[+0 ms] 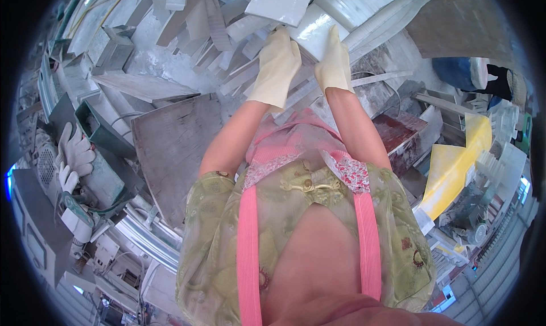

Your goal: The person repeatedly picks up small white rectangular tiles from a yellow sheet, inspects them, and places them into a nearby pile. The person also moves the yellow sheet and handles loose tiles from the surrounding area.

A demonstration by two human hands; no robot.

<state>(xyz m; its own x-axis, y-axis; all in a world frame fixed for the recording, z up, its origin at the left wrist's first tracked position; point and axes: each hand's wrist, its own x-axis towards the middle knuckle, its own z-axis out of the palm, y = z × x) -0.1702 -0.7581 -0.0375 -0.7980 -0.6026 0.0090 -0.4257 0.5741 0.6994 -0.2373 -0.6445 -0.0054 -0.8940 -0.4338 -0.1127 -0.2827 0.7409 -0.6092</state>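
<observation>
Both my hands wear cream rubber gloves and reach forward to a glossy white stone tile (pixel 313 35) with faint grey veining. My left hand (pixel 277 67) is closed at the tile's left edge, its fingertips partly hidden beneath a second pale slab (pixel 281 2). On the opposite edge sits my right hand (pixel 334 64), its thumb lying along the tile and the other fingers out of sight. Beyond the right hand, more polished white slabs (pixel 367 5) lie stacked.
Stone offcuts (pixel 207 25) are heaped at the far left. A dusty grey board (pixel 176 150) stands left of me, near spare work gloves (pixel 75 150) and a green metal box (pixel 102 127). To my right are a reddish tray (pixel 398 130) and a yellow sheet (pixel 455 167).
</observation>
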